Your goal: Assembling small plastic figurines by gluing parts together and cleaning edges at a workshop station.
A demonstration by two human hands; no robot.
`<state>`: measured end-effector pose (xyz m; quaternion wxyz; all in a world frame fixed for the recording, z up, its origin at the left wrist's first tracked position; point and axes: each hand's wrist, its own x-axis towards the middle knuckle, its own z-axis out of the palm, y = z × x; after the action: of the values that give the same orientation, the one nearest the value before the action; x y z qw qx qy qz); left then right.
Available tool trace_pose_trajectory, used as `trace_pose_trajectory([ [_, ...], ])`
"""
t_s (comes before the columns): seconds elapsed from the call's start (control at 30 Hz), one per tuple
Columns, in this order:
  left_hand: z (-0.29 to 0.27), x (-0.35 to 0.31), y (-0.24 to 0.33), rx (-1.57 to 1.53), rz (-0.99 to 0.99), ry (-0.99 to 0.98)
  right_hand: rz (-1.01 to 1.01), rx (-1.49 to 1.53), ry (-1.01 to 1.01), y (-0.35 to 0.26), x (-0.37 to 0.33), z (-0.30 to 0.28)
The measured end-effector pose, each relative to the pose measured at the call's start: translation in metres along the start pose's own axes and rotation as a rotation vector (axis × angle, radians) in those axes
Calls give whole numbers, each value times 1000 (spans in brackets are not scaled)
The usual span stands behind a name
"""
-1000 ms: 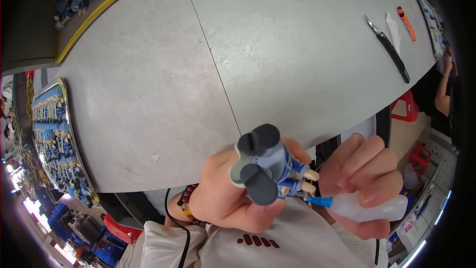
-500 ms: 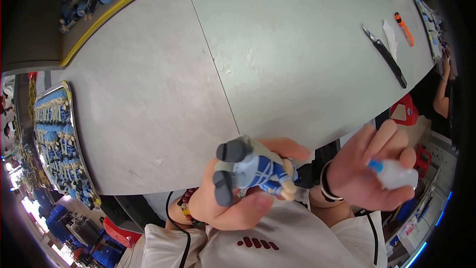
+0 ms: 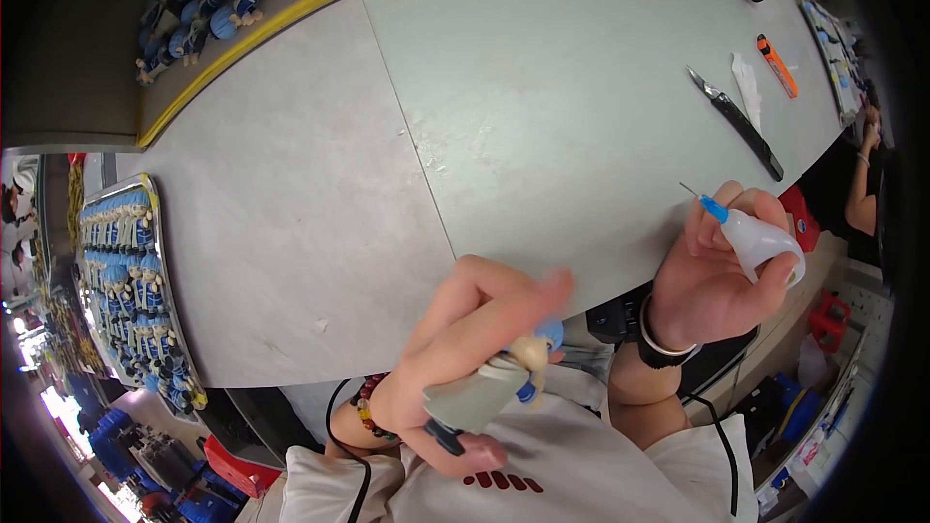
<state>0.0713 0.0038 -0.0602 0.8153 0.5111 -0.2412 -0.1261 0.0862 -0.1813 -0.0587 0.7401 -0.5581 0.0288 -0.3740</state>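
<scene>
Head cam: left hand [image 3: 455, 358] has its fingers clenched round a small figurine [image 3: 494, 387] (grey and blue, bit blurry). Right hand [image 3: 712, 276] grips a white squeeze bottle [image 3: 765, 242], needle tip poking past the fingertips, above the grey table [image 3: 542, 107].

Table [image 3: 542, 126] centre free; knife [image 3: 738, 124] far right

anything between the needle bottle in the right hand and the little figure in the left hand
Nothing visible. The right hand holds the needle-tipped bottle up and apart from the figure in the left hand; only open air lies between them.
</scene>
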Motion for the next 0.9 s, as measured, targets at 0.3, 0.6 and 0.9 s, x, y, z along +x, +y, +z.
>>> trace_pose_trajectory([
  [0.3, -8, -4, -14, -97, -17, -18, -28, 40, -99, 5, -1, -5],
  [0.6, 0, -4, -7, 168, -130, 67, -39, 12, -70, 3, 0, -1],
  [0.9, -2, -5, -18, -475, 52, -41, -46, 51, -89, 4, -1, -4],
])
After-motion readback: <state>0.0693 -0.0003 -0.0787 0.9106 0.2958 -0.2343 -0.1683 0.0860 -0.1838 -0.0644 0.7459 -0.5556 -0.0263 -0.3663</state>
